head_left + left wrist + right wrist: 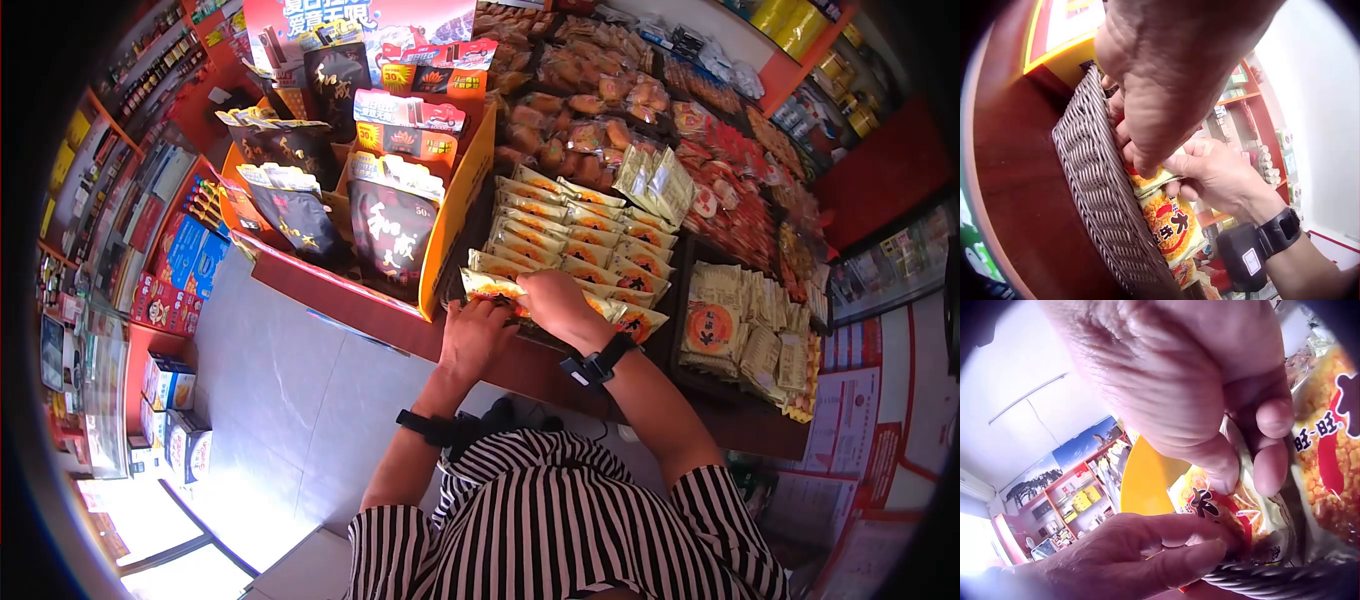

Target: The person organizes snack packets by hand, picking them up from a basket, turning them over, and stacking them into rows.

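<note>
**A:** From the head camera, where's the packet [488, 287]?

**B:** At the near left corner of the basket [452, 300], in front of the rows [580, 235] of the same snack. The rows overlap like tiles, I'd say so that every label shows. The left hand [475, 335] and right hand [555, 300] meet on it.

**A:** And the left wrist view?

**B:** The left hand's fingers curl down over the packet's top edge, just inside the woven wall. The right hand grips it from the far side, thumb on top. The packet stands on edge against the wall, which likely props it upright.

**A:** Does the right wrist view agree?

**B:** Mostly. The right thumb and forefinger pinch the crimped top, and the left hand's fingertips hold it lower down, near the rim. It's blurred this close, so I can't tell how firm the left grip is. The yellow box [1144, 481] rises just behind, probably why the hands work so tight to the corner.
</note>
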A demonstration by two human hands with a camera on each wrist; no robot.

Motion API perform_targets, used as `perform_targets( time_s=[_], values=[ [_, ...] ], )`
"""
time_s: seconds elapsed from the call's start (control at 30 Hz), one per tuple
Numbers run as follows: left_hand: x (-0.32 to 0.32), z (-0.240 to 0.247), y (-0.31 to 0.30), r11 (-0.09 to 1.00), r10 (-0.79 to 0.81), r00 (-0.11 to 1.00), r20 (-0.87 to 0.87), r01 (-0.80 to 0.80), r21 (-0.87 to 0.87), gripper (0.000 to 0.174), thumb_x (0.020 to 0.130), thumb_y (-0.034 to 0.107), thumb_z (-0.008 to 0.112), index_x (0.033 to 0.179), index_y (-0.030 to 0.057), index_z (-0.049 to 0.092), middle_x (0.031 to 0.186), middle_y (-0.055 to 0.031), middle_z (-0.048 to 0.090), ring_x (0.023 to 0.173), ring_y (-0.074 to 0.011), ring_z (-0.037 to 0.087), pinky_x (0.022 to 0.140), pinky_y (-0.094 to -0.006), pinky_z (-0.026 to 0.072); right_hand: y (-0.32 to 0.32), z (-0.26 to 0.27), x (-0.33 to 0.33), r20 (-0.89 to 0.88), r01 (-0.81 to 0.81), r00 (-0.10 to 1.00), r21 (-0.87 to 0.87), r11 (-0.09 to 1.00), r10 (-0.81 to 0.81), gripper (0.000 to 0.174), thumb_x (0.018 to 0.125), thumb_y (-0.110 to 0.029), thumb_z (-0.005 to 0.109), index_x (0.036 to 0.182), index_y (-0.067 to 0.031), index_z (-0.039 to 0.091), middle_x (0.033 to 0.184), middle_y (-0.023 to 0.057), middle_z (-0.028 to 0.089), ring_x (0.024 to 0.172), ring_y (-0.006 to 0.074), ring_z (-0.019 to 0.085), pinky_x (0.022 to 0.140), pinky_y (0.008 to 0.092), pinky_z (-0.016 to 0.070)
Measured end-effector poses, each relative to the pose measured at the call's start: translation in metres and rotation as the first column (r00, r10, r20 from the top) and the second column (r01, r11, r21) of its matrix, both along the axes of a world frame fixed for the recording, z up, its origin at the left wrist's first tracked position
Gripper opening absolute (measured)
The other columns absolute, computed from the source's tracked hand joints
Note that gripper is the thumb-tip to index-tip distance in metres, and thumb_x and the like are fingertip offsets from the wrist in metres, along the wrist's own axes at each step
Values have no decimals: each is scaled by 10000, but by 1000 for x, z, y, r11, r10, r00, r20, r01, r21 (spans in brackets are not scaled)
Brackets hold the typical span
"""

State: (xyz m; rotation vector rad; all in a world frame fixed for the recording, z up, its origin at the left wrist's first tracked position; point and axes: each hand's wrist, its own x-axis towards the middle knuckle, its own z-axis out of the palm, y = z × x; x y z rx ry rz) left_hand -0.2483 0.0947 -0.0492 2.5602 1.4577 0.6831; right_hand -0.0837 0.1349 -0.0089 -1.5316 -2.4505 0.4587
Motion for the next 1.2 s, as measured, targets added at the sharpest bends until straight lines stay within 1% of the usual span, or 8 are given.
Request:
perform_targets(
  time_s=[0.2,0.3,0.37,0.47,0.57,0.7,0.87,1.2],
  values=[
    [4,-5,12,987,-40,983,-180,11,-158,256,844,356,561,959,145,648,858,-41,628,858,-201,606,788,-385,409,1,-6,4,103,18,995,2,1000,-18,161,775,-159,624,819,-5,606,752,185,610,757,362,609,680,445,487],
    [4,-8,15,991,-37,988,-153,16,-137,259,848,361,551,948,144,652,840,-43,629,833,-209,613,769,-381,423,5,16,4,142,40,989,-38,999,-34,201,786,-186,635,866,-6,594,819,179,608,776,353,598,691,437,485],
    [4,-5,14,990,-40,988,-147,19,-142,259,843,364,555,987,168,643,836,-43,629,820,-205,620,756,-384,438,19,33,10,51,162,985,97,982,-168,206,788,-165,635,940,-31,600,881,154,602,837,331,584,731,418,481],
    [5,-5,18,987,-49,987,-156,24,-157,273,842,365,552,1048,204,628,833,-44,632,808,-203,628,745,-384,459,49,27,30,32,86,995,279,956,-99,235,768,-162,653,964,-39,608,882,143,594,874,311,574,766,416,482],
    [7,-1,20,982,-42,984,-175,8,-190,273,849,355,542,1071,215,619,839,-48,636,811,-209,632,748,-380,468,62,19,31,43,45,998,-37,998,-44,326,743,-178,685,1028,-42,602,964,147,593,972,328,552,829,412,447],
    [7,-2,21,993,-46,995,-88,36,-114,236,827,325,564,946,138,644,761,-64,618,731,-244,628,668,-374,487,68,-1,24,97,-61,994,62,996,54,297,738,-213,687,966,-42,606,984,161,587,946,345,584,781,438,483],
    [6,-3,22,982,-50,994,-97,32,-185,207,829,303,561,928,137,636,761,-66,618,733,-256,628,668,-372,492,78,0,24,120,-55,991,-2,998,55,245,725,-242,704,922,-113,638,942,151,591,882,334,596,738,427,488],
    [8,0,27,971,-46,994,-101,20,-239,188,841,294,544,915,143,629,750,-95,618,714,-290,629,640,-394,506,99,3,16,71,-88,992,-232,969,107,301,715,-340,698,897,-106,648,933,162,609,870,337,589,734,421,471]
  ],
)
